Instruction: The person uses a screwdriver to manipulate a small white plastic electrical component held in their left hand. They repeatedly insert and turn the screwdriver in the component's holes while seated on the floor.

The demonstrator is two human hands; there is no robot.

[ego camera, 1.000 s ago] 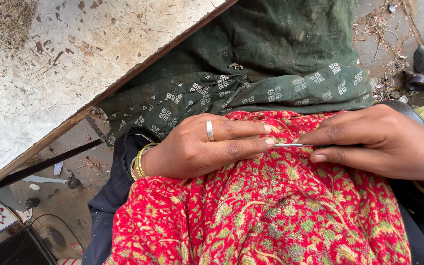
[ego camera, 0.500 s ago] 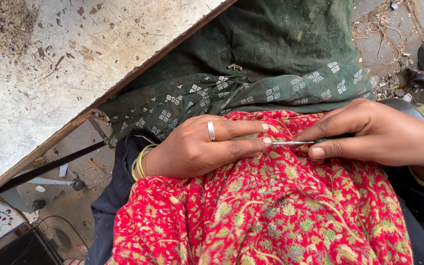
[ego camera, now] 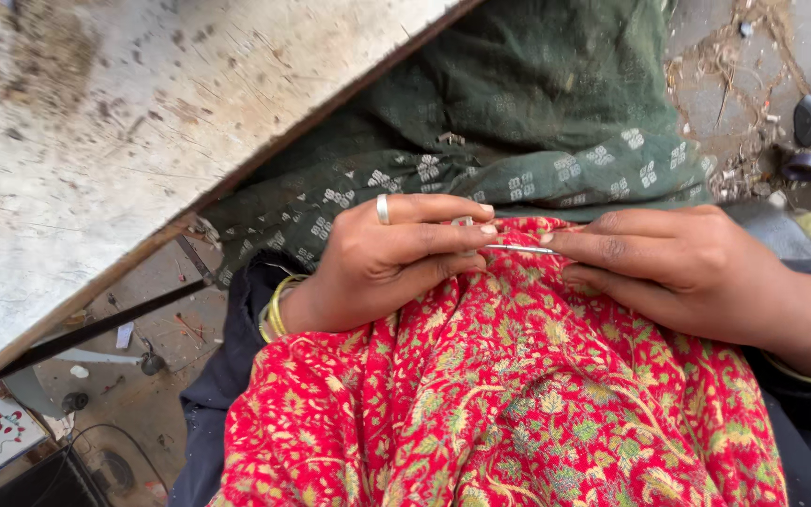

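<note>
Both hands have barely shifted on the red floral patterned cloth (ego camera: 509, 394).
Left hand (ego camera: 387, 258) pinches cloth; right hand (ego camera: 678, 268) pinches a thin metal needle (ego camera: 521, 249).

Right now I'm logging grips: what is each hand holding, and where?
Right hand pinches needle near one end; left hand grips red fabric's edge.

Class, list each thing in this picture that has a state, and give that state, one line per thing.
Left hand: pinching the red cloth's edge.
Right hand: holding a thin metal needle.
Red patterned cloth: draped over the lap, bunched.
Green cloth: crumpled above it.
Ring: worn on left hand.
Bangles: on left wrist.
</note>
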